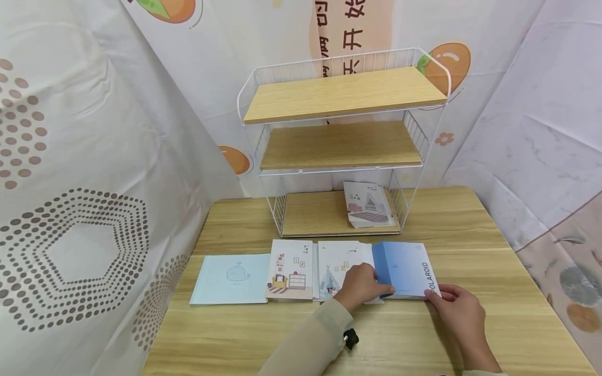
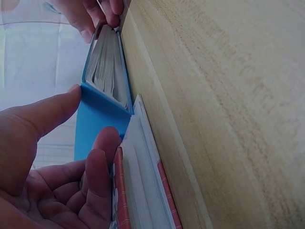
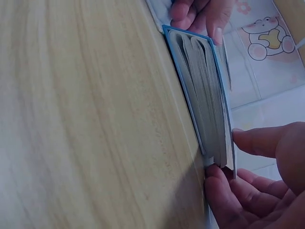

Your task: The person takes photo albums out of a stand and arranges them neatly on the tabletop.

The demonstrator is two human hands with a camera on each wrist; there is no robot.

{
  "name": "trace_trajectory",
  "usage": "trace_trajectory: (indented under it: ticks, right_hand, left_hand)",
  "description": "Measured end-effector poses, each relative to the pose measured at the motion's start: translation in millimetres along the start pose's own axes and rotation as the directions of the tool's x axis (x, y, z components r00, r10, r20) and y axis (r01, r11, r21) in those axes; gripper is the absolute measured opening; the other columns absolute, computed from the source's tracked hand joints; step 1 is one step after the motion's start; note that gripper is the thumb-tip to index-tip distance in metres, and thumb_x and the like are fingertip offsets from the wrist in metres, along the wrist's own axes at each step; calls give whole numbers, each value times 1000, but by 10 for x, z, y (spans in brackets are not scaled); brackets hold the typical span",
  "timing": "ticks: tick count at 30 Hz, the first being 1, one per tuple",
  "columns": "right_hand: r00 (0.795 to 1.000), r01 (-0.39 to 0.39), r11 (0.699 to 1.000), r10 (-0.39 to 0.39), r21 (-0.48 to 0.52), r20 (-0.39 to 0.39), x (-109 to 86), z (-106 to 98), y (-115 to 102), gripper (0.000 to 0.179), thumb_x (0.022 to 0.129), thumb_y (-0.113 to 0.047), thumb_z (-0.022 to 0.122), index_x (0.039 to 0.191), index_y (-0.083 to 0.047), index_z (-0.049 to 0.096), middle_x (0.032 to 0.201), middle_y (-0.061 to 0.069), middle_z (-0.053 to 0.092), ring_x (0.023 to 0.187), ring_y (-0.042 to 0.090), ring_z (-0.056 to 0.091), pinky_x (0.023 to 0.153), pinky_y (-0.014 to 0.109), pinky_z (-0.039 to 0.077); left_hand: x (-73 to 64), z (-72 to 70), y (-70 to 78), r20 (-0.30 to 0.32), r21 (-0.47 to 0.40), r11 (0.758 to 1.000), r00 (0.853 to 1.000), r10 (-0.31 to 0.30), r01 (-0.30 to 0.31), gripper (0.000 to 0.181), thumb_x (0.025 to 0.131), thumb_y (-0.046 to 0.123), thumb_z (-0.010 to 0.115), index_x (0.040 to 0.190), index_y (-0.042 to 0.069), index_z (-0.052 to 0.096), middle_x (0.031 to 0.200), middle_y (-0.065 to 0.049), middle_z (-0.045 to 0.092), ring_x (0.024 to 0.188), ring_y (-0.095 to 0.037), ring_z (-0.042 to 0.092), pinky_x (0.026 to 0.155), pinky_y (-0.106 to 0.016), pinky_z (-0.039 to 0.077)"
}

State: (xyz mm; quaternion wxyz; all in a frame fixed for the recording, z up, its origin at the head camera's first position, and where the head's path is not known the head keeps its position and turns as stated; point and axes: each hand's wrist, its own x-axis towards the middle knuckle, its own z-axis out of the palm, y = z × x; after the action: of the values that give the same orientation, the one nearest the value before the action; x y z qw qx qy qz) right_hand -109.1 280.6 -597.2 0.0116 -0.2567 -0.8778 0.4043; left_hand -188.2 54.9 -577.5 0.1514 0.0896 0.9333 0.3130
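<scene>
In the head view, a blue album (image 1: 409, 271) marked POLAROID lies at the right end of a row on the table, its thick pages (image 3: 202, 81) visible from the side. My right hand (image 1: 461, 313) pinches its right edge, thumb on the cover and fingers beneath. My left hand (image 1: 359, 284) touches the album's left edge with an extended thumb; its other fingers bend loosely near the spine (image 2: 97, 121). Left of it lies an album with a tent picture (image 1: 334, 269), partly hidden by that hand. Farther left are an album with a room picture (image 1: 289, 271) and a pale blue whale-printed one (image 1: 230, 279).
A white wire rack (image 1: 254, 99) with three wooden shelves stands behind the row. On its bottom shelf, at the right, lie stacked illustrated albums (image 1: 369, 203). Patterned cloth (image 1: 94, 172) hangs around the wooden table (image 1: 226, 339).
</scene>
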Motion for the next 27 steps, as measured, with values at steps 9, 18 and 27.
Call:
trace_trajectory:
  ticks: [9,18,27]
  right_hand:
    - [992,127,985,-127,-118,3,29,5,4,55,88,-41,80,118,5,73,98,17,76,86,27,69,69,34,47]
    - [985,171,973,-168,-157,28,89,7,-192,46,91,-28,71,123,6,71,110,25,72,99,36,68,71,41,51]
    - [947,322,933,-321,-160,33,146,83,-450,39,90,-22,71,115,7,73,108,28,67,93,36,65,69,45,52]
  left_hand:
    - [-6,8,0,-3,-16,1000,1000,-13,13,50,77,52,89,102,8,80,92,0,77,75,-9,64,63,-25,52]
    - [-13,-13,-76,-16,-129,991,1000,20,-21,42,79,46,88,99,10,81,82,6,75,72,-4,64,62,-22,52]
    - [-9,-55,-124,14,-246,964,994,105,-99,22,84,33,86,91,14,78,71,13,67,63,1,58,59,-18,49]
